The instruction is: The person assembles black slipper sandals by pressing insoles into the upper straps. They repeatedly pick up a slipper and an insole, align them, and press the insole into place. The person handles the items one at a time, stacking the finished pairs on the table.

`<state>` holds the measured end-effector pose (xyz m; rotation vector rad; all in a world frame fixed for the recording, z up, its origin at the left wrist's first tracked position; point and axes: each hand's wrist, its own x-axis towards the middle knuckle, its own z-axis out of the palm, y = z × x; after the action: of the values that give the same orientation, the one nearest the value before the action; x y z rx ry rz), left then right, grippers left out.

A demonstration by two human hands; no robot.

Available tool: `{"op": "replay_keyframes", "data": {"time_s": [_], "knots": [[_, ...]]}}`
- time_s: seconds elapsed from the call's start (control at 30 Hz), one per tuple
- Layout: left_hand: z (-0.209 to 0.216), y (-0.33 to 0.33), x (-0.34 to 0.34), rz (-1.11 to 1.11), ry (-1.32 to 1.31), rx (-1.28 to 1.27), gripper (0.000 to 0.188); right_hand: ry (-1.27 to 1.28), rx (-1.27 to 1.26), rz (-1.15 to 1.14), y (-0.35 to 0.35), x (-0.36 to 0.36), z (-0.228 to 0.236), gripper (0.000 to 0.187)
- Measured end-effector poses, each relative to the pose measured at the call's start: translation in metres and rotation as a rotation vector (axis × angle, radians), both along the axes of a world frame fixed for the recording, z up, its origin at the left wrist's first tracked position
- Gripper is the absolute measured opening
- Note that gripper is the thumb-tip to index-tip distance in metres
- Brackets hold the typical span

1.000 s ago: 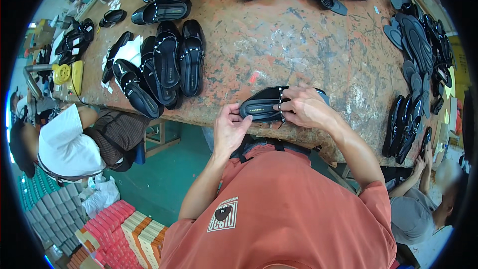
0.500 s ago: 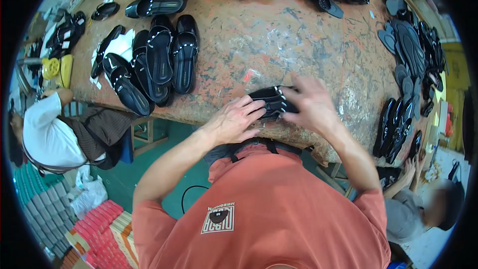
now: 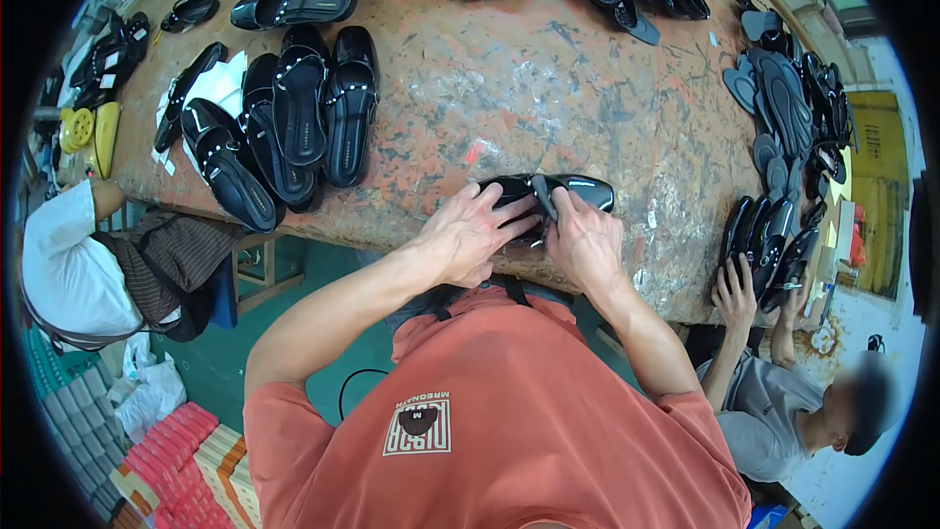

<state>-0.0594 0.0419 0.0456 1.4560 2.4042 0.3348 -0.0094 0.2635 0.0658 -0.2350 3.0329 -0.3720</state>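
Note:
At the table's near edge lies a black patent shoe (image 3: 595,192), its shiny rounded toe pointing right. My left hand (image 3: 464,231) lies over the shoe's left part, fingers bent onto it and holding it. My right hand (image 3: 587,241) is closed at the shoe's middle, pinching a dark grey flat strip (image 3: 543,198) that stands up from the opening. Whether this strip is an insole or part of the shoe, I cannot tell. My fingers hide most of the shoe's opening.
Several studded black slip-on shoes (image 3: 299,103) lie on the worn table (image 3: 490,78) to the left. More shoes line its far edge. Grey insoles (image 3: 783,103) and black shoes are heaped at the right, where a co-worker's hands (image 3: 734,294) touch shoes. Another person sits at left.
My right hand has closed in on the shoe's middle, pinching the strip. The shoe's toe now shows beyond it. The co-worker at right has reached further onto the table.

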Motion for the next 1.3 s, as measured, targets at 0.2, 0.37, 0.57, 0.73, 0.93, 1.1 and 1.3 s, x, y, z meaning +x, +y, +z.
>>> {"op": "replay_keyframes", "data": {"time_s": [0.2, 0.37, 0.57, 0.73, 0.93, 1.1, 1.3], "knots": [[-0.012, 0.007, -0.004, -0.026, -0.030, 0.194, 0.080, 0.189, -0.045, 0.061, -0.007, 0.004, 0.013, 0.011], [-0.012, 0.011, -0.010, -0.008, -0.156, 0.175, 0.072, 0.116, 0.042, -0.022, 0.002, 0.001, -0.027, 0.012], [-0.020, -0.008, -0.012, -0.141, -0.083, 0.232, 0.093, 0.094, -0.042, 0.316, 0.033, -0.023, 0.015, 0.040], [-0.018, 0.036, -0.024, -0.199, -0.018, 0.240, 0.101, -0.032, -0.277, 0.262, 0.084, -0.027, -0.031, 0.119], [-0.014, 0.045, -0.020, -0.167, 0.060, 0.372, 0.086, -0.058, -0.382, 0.191, 0.092, -0.023, -0.052, 0.134], [-0.013, 0.081, -0.026, -0.174, -0.050, 0.252, 0.063, -0.031, -0.417, 0.230, 0.098, -0.027, -0.053, 0.133], [0.024, 0.004, -0.012, 0.285, -0.061, 0.366, 0.084, 0.003, -0.452, 0.282, 0.103, -0.024, -0.048, 0.116]]}}
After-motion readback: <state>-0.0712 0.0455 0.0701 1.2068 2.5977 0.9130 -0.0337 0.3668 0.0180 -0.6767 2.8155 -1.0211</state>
